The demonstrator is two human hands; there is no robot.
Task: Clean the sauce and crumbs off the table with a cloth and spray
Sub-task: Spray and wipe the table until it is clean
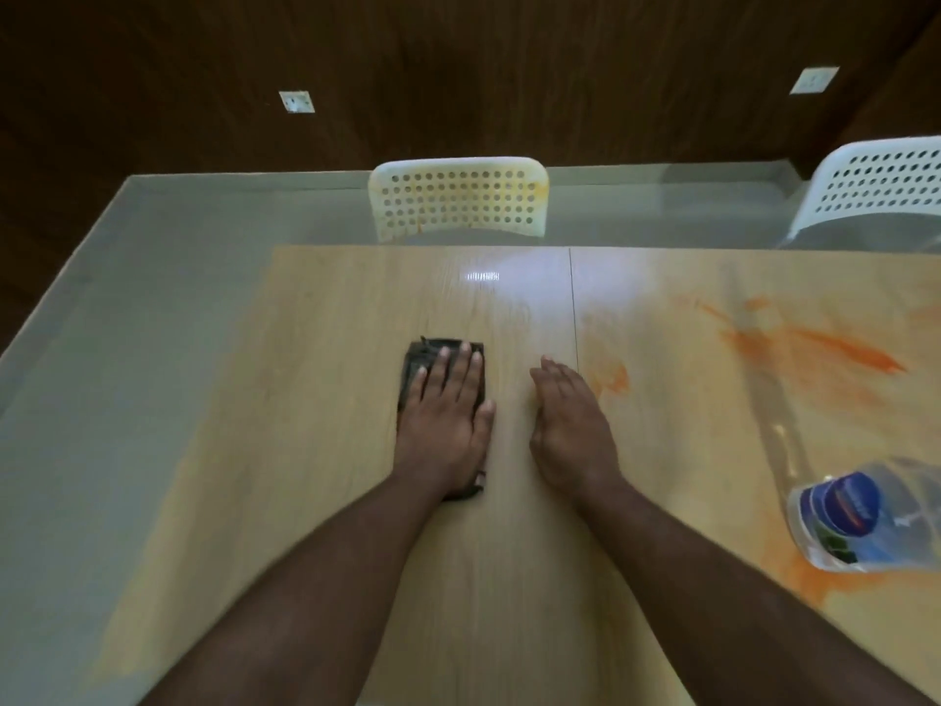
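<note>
the left hand (pixel 448 415) presses flat, fingers (pixel 461 366) straight and spread, on a dark folded cloth (pixel 425 356) on the pale wood-grain worktop (pixel 331 400). the right hand (pixel 568 425) rests beside it, fingers straight, holding nothing. orange sauce (pixel 825 346) smears the right side, near a clear plastic bottle (pixel 865 517) with a blue label.

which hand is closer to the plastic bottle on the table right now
The right hand. It rests on the table left of the plastic bottle, apart from it; the left hand lies farther left, flat on the dark cloth.

two hands (pixel 443 415) (pixel 570 430), one cloth (pixel 422 356), two chairs (pixel 458 198) (pixel 876 186), one bottle (pixel 865 517)
</note>
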